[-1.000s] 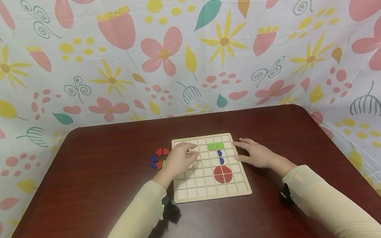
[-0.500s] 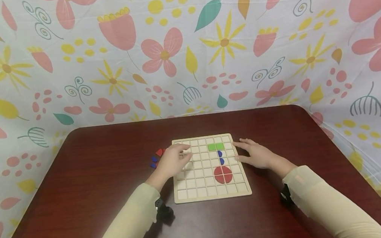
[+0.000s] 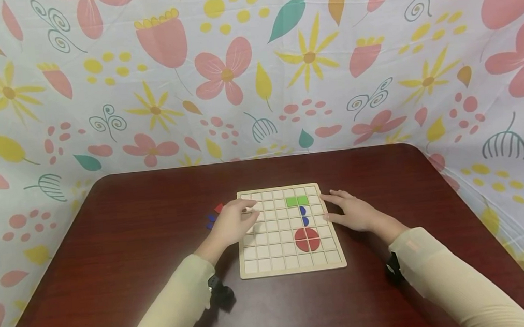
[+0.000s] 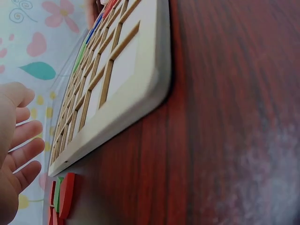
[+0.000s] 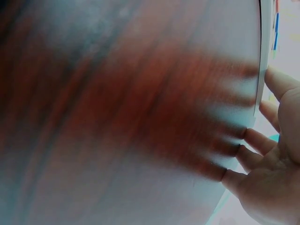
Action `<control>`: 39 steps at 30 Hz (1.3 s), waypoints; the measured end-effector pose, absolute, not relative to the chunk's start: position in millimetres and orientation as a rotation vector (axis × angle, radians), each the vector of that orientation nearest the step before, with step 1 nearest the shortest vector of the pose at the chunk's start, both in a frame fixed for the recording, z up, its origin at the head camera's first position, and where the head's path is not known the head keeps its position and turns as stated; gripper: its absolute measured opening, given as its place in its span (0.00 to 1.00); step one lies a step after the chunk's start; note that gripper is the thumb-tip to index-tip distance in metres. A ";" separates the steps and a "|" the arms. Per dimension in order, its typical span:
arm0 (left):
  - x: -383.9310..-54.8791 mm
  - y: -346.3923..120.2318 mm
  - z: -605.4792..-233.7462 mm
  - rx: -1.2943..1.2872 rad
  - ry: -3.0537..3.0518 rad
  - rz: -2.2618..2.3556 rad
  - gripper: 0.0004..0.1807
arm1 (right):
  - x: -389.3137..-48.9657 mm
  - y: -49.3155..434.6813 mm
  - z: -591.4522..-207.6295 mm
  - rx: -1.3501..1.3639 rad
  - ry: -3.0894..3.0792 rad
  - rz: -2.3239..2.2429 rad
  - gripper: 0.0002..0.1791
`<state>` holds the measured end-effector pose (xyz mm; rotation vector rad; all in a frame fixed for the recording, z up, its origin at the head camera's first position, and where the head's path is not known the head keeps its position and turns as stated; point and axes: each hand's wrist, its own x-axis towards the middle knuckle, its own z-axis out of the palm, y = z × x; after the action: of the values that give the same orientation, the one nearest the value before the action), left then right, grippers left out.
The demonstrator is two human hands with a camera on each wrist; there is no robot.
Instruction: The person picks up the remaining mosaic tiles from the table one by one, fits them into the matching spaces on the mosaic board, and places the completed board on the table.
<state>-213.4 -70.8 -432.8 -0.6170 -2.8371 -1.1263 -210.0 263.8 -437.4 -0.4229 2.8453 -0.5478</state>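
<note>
A pale wooden grid board (image 3: 276,249) lies flat on the table. Set in its cells are two green squares (image 3: 291,202), two blue half-circles (image 3: 305,221) and red quarter pieces (image 3: 301,235) forming a full circle. My left hand (image 3: 230,224) hovers over the board's left edge, fingers loosely extended; nothing shows between them. In the left wrist view, this hand (image 4: 18,147) appears above loose red (image 4: 68,194) and green pieces (image 4: 57,194). At the right edge, my right hand (image 3: 353,212) is spread, thumb and fingertips touching the board's side (image 5: 265,33).
Loose blue pieces (image 3: 211,218) and a red piece (image 3: 219,208) lie left of the board, partly hidden behind my left hand. The dark reddish table (image 3: 125,258) meets a flower-patterned cloth (image 3: 230,124) at its far edge and sides.
My left hand has drawn back leftward from over the board's cells to its left edge, now covering more of the loose pieces. The right hand and board have stayed put.
</note>
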 end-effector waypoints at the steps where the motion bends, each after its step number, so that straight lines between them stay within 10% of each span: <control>1: -213.1 -71.8 -432.9 -0.618 -2.839 -1.126 0.20 | -210.0 263.9 -437.6 -0.424 2.845 -0.549 0.38; 39: -208.1 -110.1 -432.4 -0.503 -2.779 -1.019 0.16 | -209.8 263.2 -438.6 -0.443 2.854 -0.559 0.39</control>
<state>-208.1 -110.1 -432.4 -0.5026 -2.7786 -1.0191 -209.8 263.2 -438.6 -0.4428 2.8541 -0.5588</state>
